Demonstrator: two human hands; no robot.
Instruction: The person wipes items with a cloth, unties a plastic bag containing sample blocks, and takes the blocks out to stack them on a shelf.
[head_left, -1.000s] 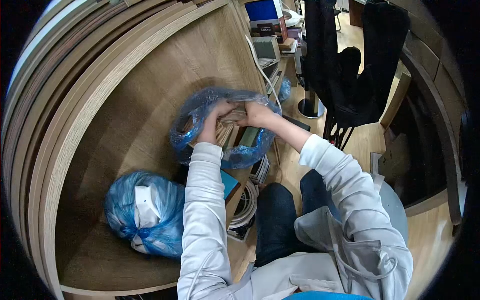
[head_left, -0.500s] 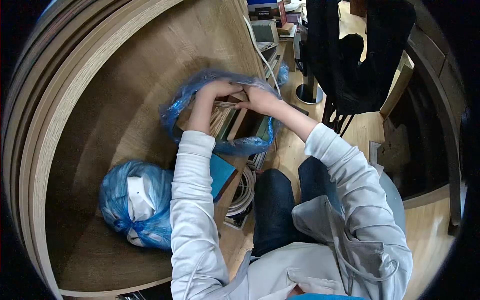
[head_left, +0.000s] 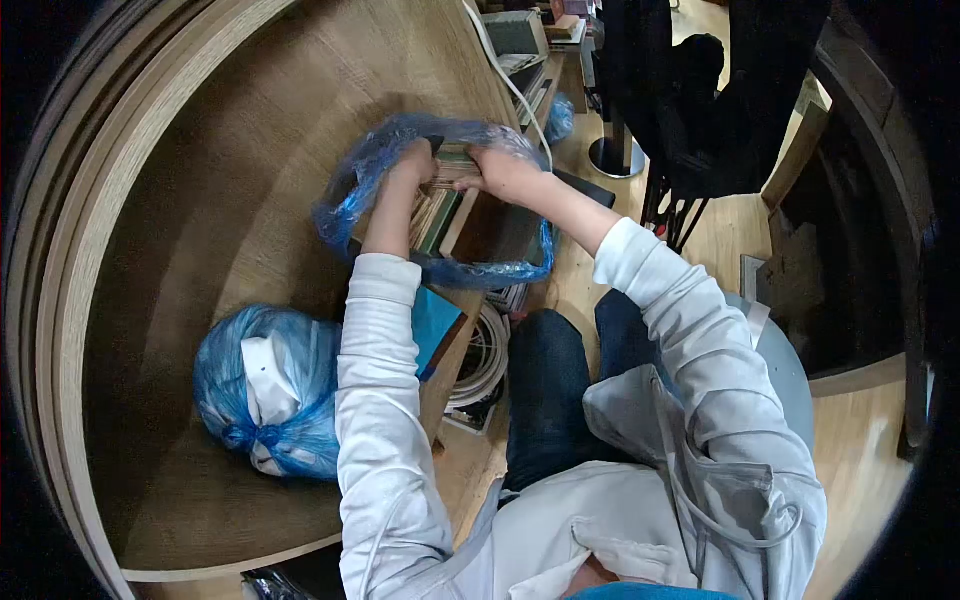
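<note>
Both hands [head_left: 506, 178] reach inside the blue bag [head_left: 478, 272], fingertips partly hidden.

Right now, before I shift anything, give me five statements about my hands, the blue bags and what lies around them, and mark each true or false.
1. The left hand and right hand both reach into the open blue bag. True.
2. The tied blue bag stands on the floor. False: it rests on the wooden surface.
3. A white patch shows at the tied blue bag. True.
4. The pale coil sits inside the open blue bag. False: it lies outside, between the wooden edge and a dark trouser leg.
5. The sleeves are black. False: they are pale.
</note>
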